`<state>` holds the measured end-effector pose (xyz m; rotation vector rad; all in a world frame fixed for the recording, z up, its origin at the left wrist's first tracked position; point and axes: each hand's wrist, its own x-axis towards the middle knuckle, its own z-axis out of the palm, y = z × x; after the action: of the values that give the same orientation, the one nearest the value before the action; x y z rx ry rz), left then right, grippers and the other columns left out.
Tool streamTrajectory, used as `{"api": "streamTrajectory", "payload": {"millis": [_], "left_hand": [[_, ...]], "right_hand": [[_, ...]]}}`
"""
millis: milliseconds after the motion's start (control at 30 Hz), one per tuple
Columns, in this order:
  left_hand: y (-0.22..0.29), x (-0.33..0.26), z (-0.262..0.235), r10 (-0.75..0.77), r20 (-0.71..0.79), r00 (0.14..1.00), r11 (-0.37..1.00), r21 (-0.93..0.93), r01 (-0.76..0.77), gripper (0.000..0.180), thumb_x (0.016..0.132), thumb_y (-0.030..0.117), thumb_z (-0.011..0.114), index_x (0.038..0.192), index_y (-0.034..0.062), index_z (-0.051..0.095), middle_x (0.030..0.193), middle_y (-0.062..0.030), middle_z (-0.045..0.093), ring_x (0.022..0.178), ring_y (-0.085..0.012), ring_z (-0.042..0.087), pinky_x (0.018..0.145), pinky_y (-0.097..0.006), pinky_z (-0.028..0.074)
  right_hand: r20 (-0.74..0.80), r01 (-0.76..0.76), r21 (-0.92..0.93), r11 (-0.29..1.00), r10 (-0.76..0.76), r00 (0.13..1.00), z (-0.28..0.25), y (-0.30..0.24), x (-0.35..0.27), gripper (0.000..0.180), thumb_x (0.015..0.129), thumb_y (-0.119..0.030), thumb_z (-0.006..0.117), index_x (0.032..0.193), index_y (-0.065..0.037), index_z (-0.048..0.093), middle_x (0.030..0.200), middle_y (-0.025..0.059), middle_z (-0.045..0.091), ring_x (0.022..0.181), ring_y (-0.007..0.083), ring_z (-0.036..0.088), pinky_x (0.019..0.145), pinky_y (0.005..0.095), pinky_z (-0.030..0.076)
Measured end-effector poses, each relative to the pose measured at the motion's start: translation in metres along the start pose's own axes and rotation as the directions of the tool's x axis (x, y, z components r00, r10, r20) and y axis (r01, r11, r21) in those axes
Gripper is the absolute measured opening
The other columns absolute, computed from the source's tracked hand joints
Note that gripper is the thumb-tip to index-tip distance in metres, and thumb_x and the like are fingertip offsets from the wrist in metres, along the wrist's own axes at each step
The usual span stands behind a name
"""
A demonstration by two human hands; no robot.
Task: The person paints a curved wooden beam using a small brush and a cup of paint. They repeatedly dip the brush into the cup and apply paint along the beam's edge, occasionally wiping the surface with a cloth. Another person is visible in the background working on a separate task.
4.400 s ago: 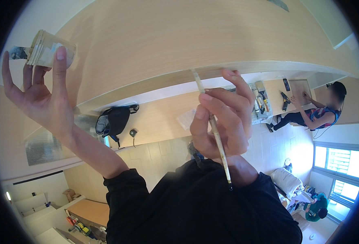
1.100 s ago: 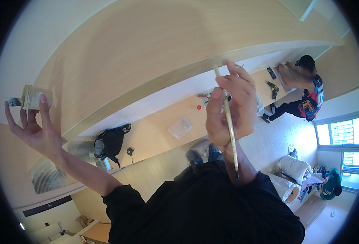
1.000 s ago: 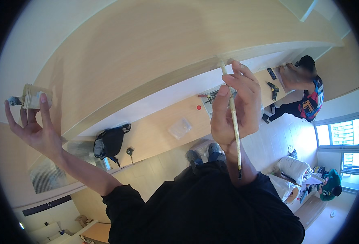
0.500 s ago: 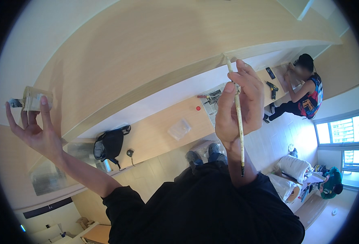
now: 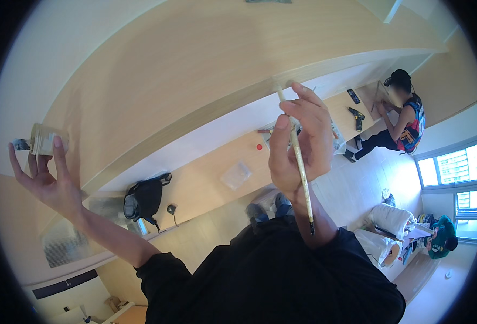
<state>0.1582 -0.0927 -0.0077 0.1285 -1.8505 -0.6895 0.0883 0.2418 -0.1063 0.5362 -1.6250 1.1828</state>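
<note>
My left hand [image 5: 52, 181], raised at the far left, has its fingers around a small pale jar [image 5: 48, 139] with a dark bit at its left end that I cannot make out. Between the thumb and fingers of my right hand [image 5: 306, 146] is a long, thin, paint-spotted paintbrush [image 5: 301, 175]. Its upper tip meets the pale wood edge strip [image 5: 238, 97] of a broad wood-grain panel [image 5: 184, 59]; its dark lower end hangs over my forearm. Whether the bristles touch the wood is too small to tell.
Below runs a long wooden bench [image 5: 200, 167] with a black bag [image 5: 144, 197], a tape measure [image 5: 171, 208], a clear plastic packet [image 5: 236, 175], a red cap [image 5: 259, 147] and a cordless drill [image 5: 357, 117]. A co-worker [image 5: 406, 113] sits at right; another person [image 5: 442, 237] is farther off.
My right hand and the paintbrush have moved left along the edge strip. My left hand stays around the jar, almost in place. The view has shifted slightly.
</note>
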Motion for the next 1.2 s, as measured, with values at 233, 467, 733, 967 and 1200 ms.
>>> {"api": "streamTrajectory", "payload": {"millis": [233, 467, 733, 967, 1200], "left_hand": [[-0.003, 0.001, -0.003, 0.0, 0.017, 1.0, 1.0, 0.014, -0.001, 0.083, 0.088, 0.004, 0.082, 0.156, 0.01, 0.035, 0.117, -0.0208, 0.065, 0.101, -0.0219, 0.066, 0.088, -0.034, 0.058], [-0.005, 0.003, -0.003, -0.029, 0.027, 0.999, 0.999, 0.014, 0.029, 0.082, 0.088, 0.004, 0.082, 0.156, 0.0099, 0.036, 0.12, -0.0208, 0.064, 0.103, -0.0227, 0.066, 0.087, -0.034, 0.058], [-0.007, 0.002, -0.003, -0.02, 0.03, 0.999, 1.0, 0.002, 0.02, 0.082, 0.089, 0.003, 0.081, 0.157, 0.0108, 0.035, 0.119, -0.02, 0.064, 0.102, -0.0219, 0.066, 0.087, -0.034, 0.058], [-0.008, 0.001, -0.005, -0.013, 0.022, 1.0, 1.0, 0.023, 0.013, 0.082, 0.089, 0.002, 0.08, 0.157, 0.011, 0.035, 0.118, -0.0197, 0.065, 0.101, -0.0216, 0.066, 0.087, -0.033, 0.057], [-0.006, 0.002, -0.004, 0.005, 0.048, 0.999, 1.0, 0.002, -0.005, 0.083, 0.089, 0.002, 0.08, 0.157, 0.0107, 0.034, 0.118, -0.0201, 0.065, 0.101, -0.0212, 0.066, 0.087, -0.033, 0.057]], "right_hand": [[-0.126, -0.079, -0.024, 0.997, 0.075, 0.989, -0.008, 0.017, 0.005, 0.02, 0.086, 0.007, 0.068, 0.106, 0.004, 0.068, 0.098, 0.0186, 0.07, 0.106, 0.0414, 0.071, 0.087, 0.0432, 0.058], [-0.1, -0.087, 0.004, 0.996, 0.087, 0.991, -0.003, 0.014, 0.005, 0.02, 0.086, 0.007, 0.068, 0.105, 0.004, 0.068, 0.098, 0.0186, 0.069, 0.106, 0.0409, 0.071, 0.087, 0.0434, 0.058], [-0.131, -0.068, 0.0, 0.998, 0.067, 0.989, 0.0, 0.015, 0.003, 0.021, 0.085, 0.007, 0.069, 0.106, 0.004, 0.069, 0.096, 0.0183, 0.069, 0.106, 0.0406, 0.071, 0.088, 0.0433, 0.058], [-0.06, -0.041, -0.009, 0.999, 0.041, 0.997, -0.001, 0.009, 0.002, 0.02, 0.085, 0.007, 0.069, 0.105, 0.003, 0.07, 0.098, 0.0182, 0.069, 0.108, 0.0404, 0.07, 0.087, 0.042, 0.058], [-0.113, -0.077, 0.03, 0.997, 0.08, 0.99, 0.001, 0.011, 0.003, 0.022, 0.085, 0.007, 0.069, 0.107, 0.004, 0.069, 0.097, 0.0177, 0.069, 0.107, 0.0413, 0.07, 0.089, 0.0437, 0.058]]}}
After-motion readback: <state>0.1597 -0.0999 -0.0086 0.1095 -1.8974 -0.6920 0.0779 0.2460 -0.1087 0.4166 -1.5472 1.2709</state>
